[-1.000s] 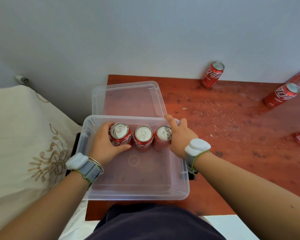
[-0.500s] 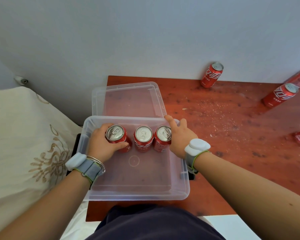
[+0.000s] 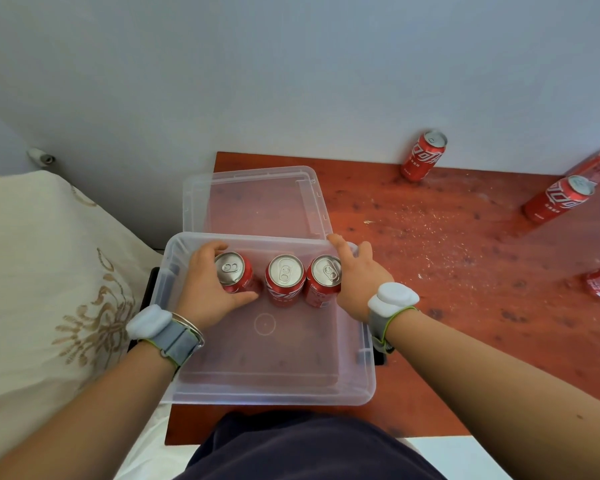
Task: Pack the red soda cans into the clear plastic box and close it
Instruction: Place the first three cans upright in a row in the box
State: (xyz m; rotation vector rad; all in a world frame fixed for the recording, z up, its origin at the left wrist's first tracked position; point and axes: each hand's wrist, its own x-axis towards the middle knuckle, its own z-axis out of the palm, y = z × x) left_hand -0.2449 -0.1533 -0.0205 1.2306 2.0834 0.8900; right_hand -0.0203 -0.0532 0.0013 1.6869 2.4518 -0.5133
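The left hand [image 3: 210, 292] curls around the leftmost can [image 3: 234, 276], fingers behind it and thumb in front, inside the clear plastic box [image 3: 267, 389]; the right hand [image 3: 357, 277] lies loosely open against the rightmost can [image 3: 324, 280], its fingers resting on the box's far right rim, gripping nothing that I can make out. Between them stands a middle can [image 3: 285, 280], just beside the right one and a little apart from the left; all three stand upright along the far wall of the box, which sits at the near left corner of the bench [image 3: 465, 271]. The lid [image 3: 253, 199] lies flat behind the box, toward the far left edge. Four loose cans [image 3: 423, 155] wait along the far and right edges, well apart from the box. The step in hand looks like lining up the first row; next, the hands should let go and fetch the remaining cans, then bring the lid over.
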